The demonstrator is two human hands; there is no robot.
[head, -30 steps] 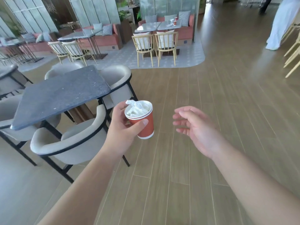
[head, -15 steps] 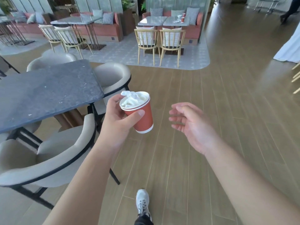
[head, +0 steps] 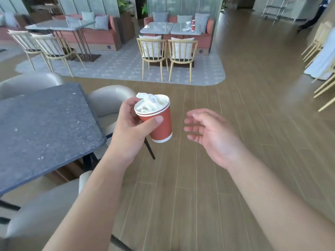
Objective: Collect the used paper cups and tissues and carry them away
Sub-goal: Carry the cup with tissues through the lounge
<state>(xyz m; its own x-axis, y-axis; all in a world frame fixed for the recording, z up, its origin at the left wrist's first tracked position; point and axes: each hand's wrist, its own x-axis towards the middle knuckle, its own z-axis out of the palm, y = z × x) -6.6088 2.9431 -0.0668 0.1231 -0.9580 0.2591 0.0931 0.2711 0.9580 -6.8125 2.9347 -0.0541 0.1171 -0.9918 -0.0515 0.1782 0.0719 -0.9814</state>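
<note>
My left hand (head: 129,130) grips a red paper cup (head: 161,126) with a white base band, held upright over the wooden floor. A second rim shows just under the top one, so the red cup looks stacked in another. Crumpled white tissue (head: 150,103) fills the cup's mouth. To the right of the cup, not touching it, my right hand (head: 211,135) hangs with relaxed fingers and holds nothing. Far off, on a grey table (head: 173,29) by the sofa, stand two more red cups (head: 193,25) beside some white tissue (head: 186,29).
A dark stone table (head: 43,127) stands close on my left, with grey padded chairs (head: 107,102) around it. Two wooden chairs (head: 166,53) face the far table on a grey rug. More wooden chairs (head: 324,84) line the right edge. Wooden floor stretches ahead.
I have walked forward past the dark table, so the far table with the cups looks nearer. Both hands keep their pose, the left still holding the cup.
</note>
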